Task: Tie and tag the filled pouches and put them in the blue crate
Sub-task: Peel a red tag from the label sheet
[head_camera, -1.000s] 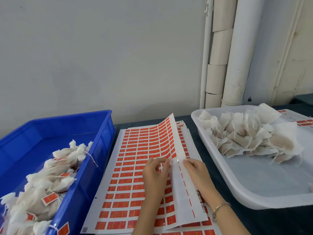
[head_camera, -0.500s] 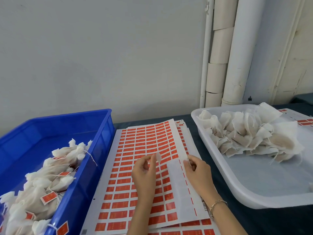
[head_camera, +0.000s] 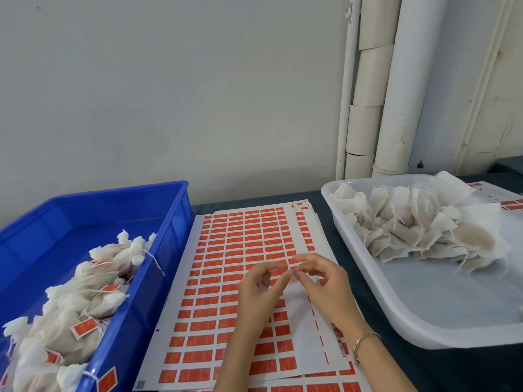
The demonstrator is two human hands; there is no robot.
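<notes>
Up close, we see both hands raised just above the top label sheet (head_camera: 226, 278), the left hand (head_camera: 259, 290) and right hand (head_camera: 328, 287) turned toward each other. Their fingers are curled, and the tips meet over the sheet's right half. Motion blur hides whether a label is pinched there, so we cannot tell. We count one bracelet (head_camera: 365, 339), on the right wrist. One blue crate (head_camera: 169, 250) on the left holds a heap of tied pouches (head_camera: 93, 278), with at least four red tags showing. One white tray (head_camera: 424, 321) on the right holds the untied pouches (head_camera: 418, 230), too many to count.
</notes>
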